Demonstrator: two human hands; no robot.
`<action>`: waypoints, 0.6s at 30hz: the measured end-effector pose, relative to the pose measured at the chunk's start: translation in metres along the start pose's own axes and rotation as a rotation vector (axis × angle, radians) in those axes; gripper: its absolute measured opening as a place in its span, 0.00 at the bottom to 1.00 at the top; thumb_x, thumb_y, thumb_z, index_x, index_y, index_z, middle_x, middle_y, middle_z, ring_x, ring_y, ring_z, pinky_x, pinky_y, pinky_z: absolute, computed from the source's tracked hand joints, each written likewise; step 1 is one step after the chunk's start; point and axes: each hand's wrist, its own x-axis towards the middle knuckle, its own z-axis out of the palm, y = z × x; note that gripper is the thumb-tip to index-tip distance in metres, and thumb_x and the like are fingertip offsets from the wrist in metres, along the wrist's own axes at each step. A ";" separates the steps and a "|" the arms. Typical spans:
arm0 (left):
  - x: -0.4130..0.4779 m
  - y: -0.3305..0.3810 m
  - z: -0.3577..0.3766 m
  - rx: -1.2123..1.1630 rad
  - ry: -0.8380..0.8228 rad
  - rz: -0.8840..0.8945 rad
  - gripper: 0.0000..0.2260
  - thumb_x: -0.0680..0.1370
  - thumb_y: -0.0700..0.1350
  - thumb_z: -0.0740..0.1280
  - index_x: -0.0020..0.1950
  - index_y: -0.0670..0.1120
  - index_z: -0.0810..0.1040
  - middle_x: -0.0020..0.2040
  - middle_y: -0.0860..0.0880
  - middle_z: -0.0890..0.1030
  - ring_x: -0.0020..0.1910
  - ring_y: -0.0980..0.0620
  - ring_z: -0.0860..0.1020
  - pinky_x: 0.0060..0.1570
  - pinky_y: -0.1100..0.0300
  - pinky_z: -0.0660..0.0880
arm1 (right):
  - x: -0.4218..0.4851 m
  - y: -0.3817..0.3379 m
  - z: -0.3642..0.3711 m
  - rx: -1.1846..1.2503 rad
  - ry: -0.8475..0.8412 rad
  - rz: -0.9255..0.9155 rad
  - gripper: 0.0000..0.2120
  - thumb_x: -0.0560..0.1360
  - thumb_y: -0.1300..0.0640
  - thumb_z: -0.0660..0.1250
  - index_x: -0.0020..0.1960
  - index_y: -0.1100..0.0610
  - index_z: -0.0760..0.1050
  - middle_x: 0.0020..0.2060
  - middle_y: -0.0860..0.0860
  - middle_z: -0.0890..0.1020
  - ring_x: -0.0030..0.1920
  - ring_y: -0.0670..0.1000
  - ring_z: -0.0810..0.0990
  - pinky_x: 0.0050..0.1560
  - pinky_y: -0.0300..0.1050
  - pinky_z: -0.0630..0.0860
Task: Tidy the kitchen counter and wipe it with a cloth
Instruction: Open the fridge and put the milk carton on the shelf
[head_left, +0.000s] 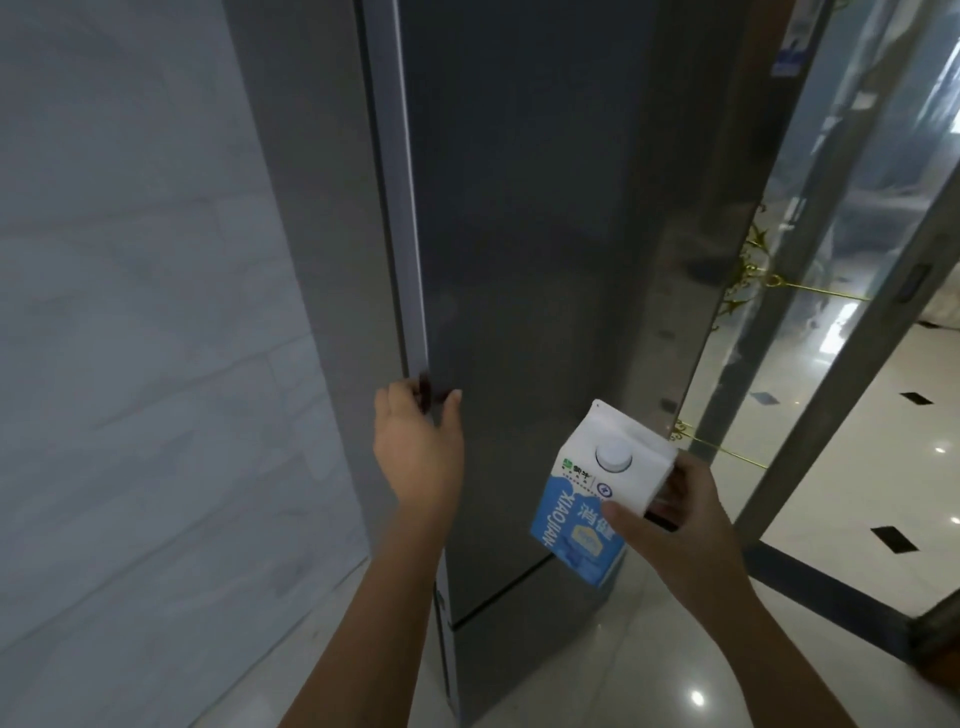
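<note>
Gripping the fridge door (519, 260) edge, left hand (418, 449); right hand (680, 525) holds carton (587, 514).

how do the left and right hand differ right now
The left hand reaches higher, fingers hooked round the edge of the grey fridge door; the right hand sits lower, off the door, gripping a blue and white carton. Both grip something.

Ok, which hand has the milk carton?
The right hand grips the blue-and-white milk carton; the left hand instead curls its fingers round the left edge of the fridge door.
</note>
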 end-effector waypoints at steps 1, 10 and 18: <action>-0.001 0.000 0.002 -0.007 0.009 -0.009 0.14 0.73 0.47 0.68 0.53 0.40 0.74 0.50 0.44 0.76 0.49 0.46 0.76 0.47 0.54 0.73 | -0.002 -0.001 0.000 -0.002 -0.006 -0.006 0.24 0.65 0.63 0.73 0.52 0.46 0.65 0.49 0.43 0.76 0.54 0.50 0.78 0.39 0.35 0.80; -0.021 0.013 -0.009 -0.010 -0.103 0.004 0.16 0.68 0.52 0.72 0.39 0.44 0.69 0.36 0.48 0.73 0.33 0.51 0.70 0.32 0.59 0.69 | -0.016 -0.007 -0.007 0.030 -0.013 -0.054 0.22 0.66 0.64 0.72 0.47 0.44 0.65 0.48 0.40 0.75 0.49 0.45 0.78 0.34 0.31 0.79; -0.079 0.037 -0.025 -0.036 -0.249 0.177 0.33 0.65 0.55 0.74 0.66 0.49 0.66 0.62 0.51 0.70 0.60 0.56 0.68 0.59 0.60 0.68 | -0.065 -0.008 -0.052 -0.041 0.061 -0.001 0.38 0.43 0.28 0.72 0.49 0.39 0.66 0.49 0.40 0.76 0.51 0.45 0.78 0.42 0.37 0.80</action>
